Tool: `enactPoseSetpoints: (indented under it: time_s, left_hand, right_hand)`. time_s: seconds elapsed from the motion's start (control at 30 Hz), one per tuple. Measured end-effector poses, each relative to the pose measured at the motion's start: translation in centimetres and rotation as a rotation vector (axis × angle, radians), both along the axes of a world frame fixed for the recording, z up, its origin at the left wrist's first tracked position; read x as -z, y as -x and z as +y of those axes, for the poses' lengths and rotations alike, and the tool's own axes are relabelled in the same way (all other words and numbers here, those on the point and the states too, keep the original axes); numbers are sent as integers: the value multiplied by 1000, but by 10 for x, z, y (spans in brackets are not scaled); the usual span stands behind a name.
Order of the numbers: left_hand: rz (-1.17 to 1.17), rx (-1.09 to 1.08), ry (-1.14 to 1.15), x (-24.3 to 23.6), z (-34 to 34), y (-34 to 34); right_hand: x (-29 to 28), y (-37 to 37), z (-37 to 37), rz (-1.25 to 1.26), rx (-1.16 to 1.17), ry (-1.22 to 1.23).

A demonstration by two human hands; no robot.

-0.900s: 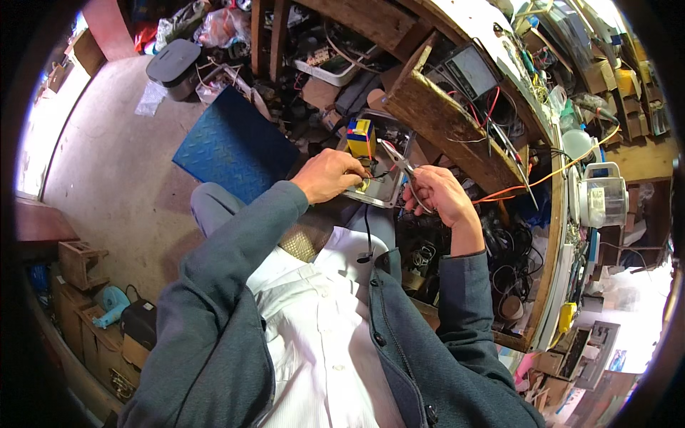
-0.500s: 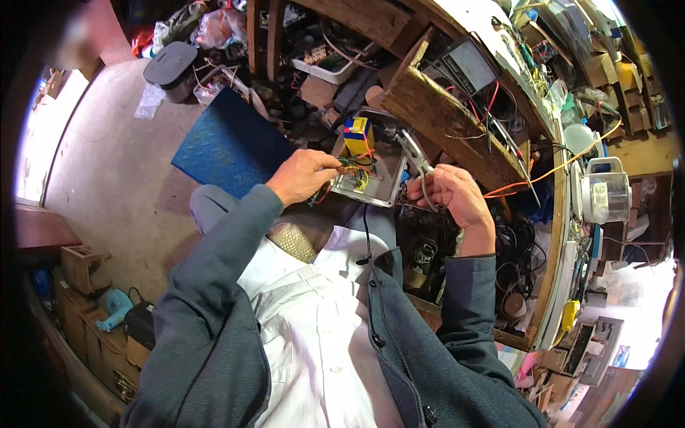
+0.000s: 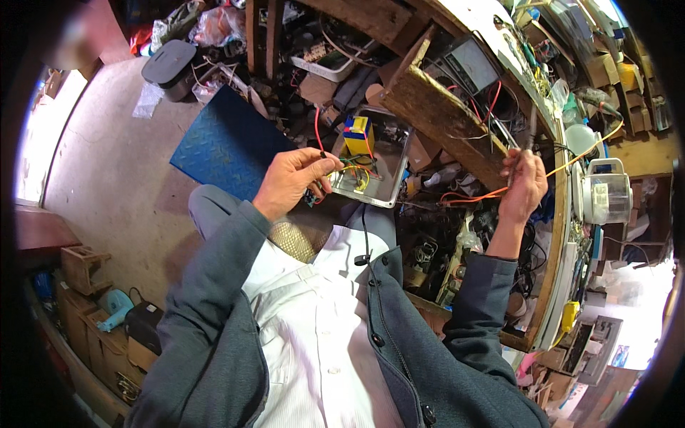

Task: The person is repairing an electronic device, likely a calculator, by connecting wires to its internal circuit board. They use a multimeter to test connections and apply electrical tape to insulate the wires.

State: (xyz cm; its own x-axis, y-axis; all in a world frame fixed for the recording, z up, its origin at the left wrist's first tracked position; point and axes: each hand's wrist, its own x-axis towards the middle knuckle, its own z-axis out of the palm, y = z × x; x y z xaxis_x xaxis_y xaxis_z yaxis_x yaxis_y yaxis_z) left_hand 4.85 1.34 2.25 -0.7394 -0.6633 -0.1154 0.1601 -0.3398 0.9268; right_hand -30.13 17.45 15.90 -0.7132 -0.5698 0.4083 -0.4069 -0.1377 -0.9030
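Observation:
My left hand (image 3: 296, 180) pinches several thin coloured wires (image 3: 348, 170) at the near left edge of an open metal box (image 3: 391, 187). A red wire (image 3: 318, 127) sticks up from its fingers. Inside the box stands a yellow and blue battery (image 3: 358, 135) with a red lead, beside more loose wires. My right hand (image 3: 524, 182) is closed at the edge of the wooden drawer, to the right of the box. A slim dark rod-shaped tool (image 3: 533, 128) rises from its fingers; its kind I cannot make out. An orange cord (image 3: 471, 198) passes at this hand.
A blue textured plate (image 3: 221, 146) lies left of the box. The wooden drawer (image 3: 442, 118) holds a grey device (image 3: 472, 64) and leads. Tangled cables and parts fill the space under the bench. A dark bin (image 3: 170, 68) stands on the floor at the far left.
My right hand has moved right, from beside the box to the drawer's edge; the pliers it held no longer show in it. My left hand now has a red wire standing up from its fingers.

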Motion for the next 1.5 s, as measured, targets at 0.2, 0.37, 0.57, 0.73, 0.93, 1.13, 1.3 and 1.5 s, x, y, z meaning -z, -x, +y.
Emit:
enactPoseSetpoints:
  time_s: [0.2,0.37,0.57,0.73,0.93,1.13,1.3,1.5]
  left_hand:
    - [94,-21,-31,-8,7,-5]
    - [93,-34,67,-20,9,-14]
    - [106,-150,74,-33,11,-27]
    - [148,-204,102,-39,6,-37]
    - [155,-273,137,-34,2,-42]
    - [121,-328,151,-23,1,-46]
    - [144,-308,17,-27,5,-48]
    - [143,-285,49,-22,10,-50]
  right_hand:
    - [-14,65,10,458,430,-579]
    - [-23,83,8,747,570,-1012]
    - [-25,78,-12,853,606,-1129]
    - [-13,107,-17,907,518,-1106]
    - [-6,123,-26,936,486,-1147]
    - [-3,125,-26,907,487,-1069]
    - [-8,66,-26,926,624,-450]
    - [18,-70,-37,649,179,-175]
